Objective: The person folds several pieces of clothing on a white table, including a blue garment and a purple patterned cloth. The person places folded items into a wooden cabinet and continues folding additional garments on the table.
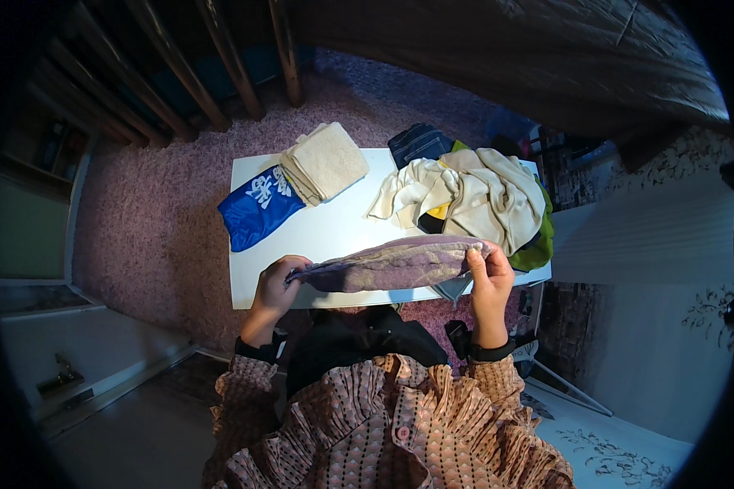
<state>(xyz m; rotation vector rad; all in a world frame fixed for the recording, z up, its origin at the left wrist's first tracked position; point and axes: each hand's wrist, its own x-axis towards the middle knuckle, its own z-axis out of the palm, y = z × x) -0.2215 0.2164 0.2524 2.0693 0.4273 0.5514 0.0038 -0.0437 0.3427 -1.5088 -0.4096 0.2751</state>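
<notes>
A purple and beige patterned cloth (391, 266) is stretched between my two hands above the near edge of the white table (324, 238). My left hand (276, 292) pinches its left end, and my right hand (491, 281) holds the right end between thumb and fingers. Beyond the cloth, at the table's far left, lie a stack of folded beige cloth (330, 162) and, against it, a folded blue fabric item (260, 211) with white writing. A loose heap of cream fabric (495, 195) fills the right side, with green fabric (541, 238) and folded dark blue denim (420, 145) beside it.
Under the cloth, near my right hand, a grey-blue fabric corner (454, 290) hangs over the table edge. Pinkish carpet (140, 208) surrounds the table. Wooden posts (238, 67) stand at the upper left, and a dark draped fabric (495, 55) spans the upper right.
</notes>
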